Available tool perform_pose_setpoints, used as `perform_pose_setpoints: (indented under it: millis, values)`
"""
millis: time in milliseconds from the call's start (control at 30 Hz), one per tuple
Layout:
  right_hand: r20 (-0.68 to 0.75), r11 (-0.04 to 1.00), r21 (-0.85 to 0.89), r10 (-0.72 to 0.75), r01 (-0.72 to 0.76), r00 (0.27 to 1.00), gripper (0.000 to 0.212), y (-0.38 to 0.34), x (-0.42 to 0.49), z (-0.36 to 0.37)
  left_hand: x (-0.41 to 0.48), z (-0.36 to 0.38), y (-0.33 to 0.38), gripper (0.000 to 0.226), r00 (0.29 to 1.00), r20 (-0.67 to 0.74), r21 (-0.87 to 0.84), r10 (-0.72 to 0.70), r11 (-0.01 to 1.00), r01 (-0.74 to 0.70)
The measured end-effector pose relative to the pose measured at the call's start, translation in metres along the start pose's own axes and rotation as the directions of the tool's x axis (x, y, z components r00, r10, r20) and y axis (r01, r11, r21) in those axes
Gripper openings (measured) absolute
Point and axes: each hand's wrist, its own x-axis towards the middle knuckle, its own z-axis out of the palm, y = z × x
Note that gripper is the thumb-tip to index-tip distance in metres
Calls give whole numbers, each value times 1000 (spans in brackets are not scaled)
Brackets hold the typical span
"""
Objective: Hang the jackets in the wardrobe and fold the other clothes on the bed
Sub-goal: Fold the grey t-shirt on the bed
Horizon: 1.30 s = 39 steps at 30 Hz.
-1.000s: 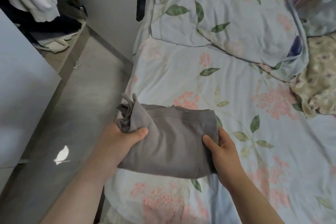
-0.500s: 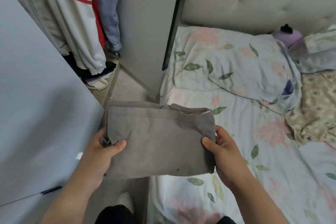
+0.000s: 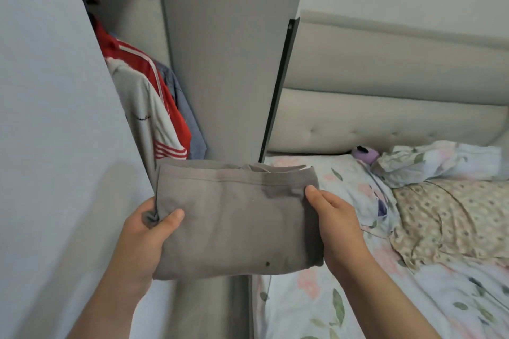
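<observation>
A folded grey garment (image 3: pixel 237 223) is held up in the air in front of me, off the bed. My left hand (image 3: pixel 146 228) grips its left edge with the thumb on top. My right hand (image 3: pixel 334 220) grips its right edge, thumb over the top fold. Behind it stands the wardrobe (image 3: pixel 228 63) with its grey door open. Inside hang a red and white striped jacket (image 3: pixel 162 124) and a blue garment (image 3: pixel 192 129). The bed (image 3: pixel 358 297) with floral sheets lies to the right.
A pale wardrobe door panel (image 3: pixel 55 118) fills the left side. A padded beige headboard (image 3: pixel 385 118) backs the bed. A floral pillow (image 3: pixel 440 159), a beige patterned cloth (image 3: pixel 451 217) and a small purple object (image 3: pixel 363 153) lie on the bed.
Both hands lifted the folded grey garment off the bed and carried it left toward the wardrobe. My view swung up from the bed to the open wardrobe.
</observation>
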Motion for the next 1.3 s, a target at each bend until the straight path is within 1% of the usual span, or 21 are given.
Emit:
perform_pose_setpoints:
  millis: [100,267,367,467,567,667,733,833,867,967,1033,1100,1233,1300]
  values:
    - [-43,999,-1,-39,39,998,52,-28,-16,3,-10,-4,32,26,1000,19,-19,-6,1000,7]
    - [-70,997,-21,-79,78,994,45,-64,-31,4,-16,-5,84,22,1000,28,-1,6,1000,-6]
    - [-49,994,-31,-103,101,993,40,-79,-33,6,-14,-5,105,13,1000,12,14,10,1000,-10]
    - [-17,992,-40,-119,119,993,41,-91,-33,10,-10,-6,121,12,1000,-10,30,15,999,-15]
    - [12,993,3,-116,116,993,30,-105,-30,18,-3,-8,136,10,999,-30,39,23,999,-22]
    - [25,991,31,-133,132,991,36,-121,-20,27,6,-3,148,13,1000,-23,67,10,998,-8]
    - [54,988,33,-153,151,987,38,-134,-12,36,13,-1,154,13,997,-67,115,29,993,-21]
    - [92,983,33,-181,178,979,28,-152,9,50,29,2,169,10,988,-134,124,79,990,-62]
    - [109,981,40,-195,192,975,25,-158,18,56,36,2,174,8,982,-156,122,103,989,-85]
    - [147,965,57,-263,258,953,28,-177,50,77,62,8,189,9,954,-239,137,184,978,-154]
    - [151,950,68,-313,306,938,28,-191,74,94,82,14,198,13,925,-302,146,231,970,-195]
    - [147,932,54,-363,359,920,26,-209,99,110,102,21,208,12,899,-352,144,261,964,-223]
    - [161,890,66,-456,452,875,21,-243,149,134,141,36,230,3,850,-397,170,347,938,-304]
    - [173,867,82,-498,491,850,17,-260,171,141,156,43,245,6,822,-400,199,406,914,-354]
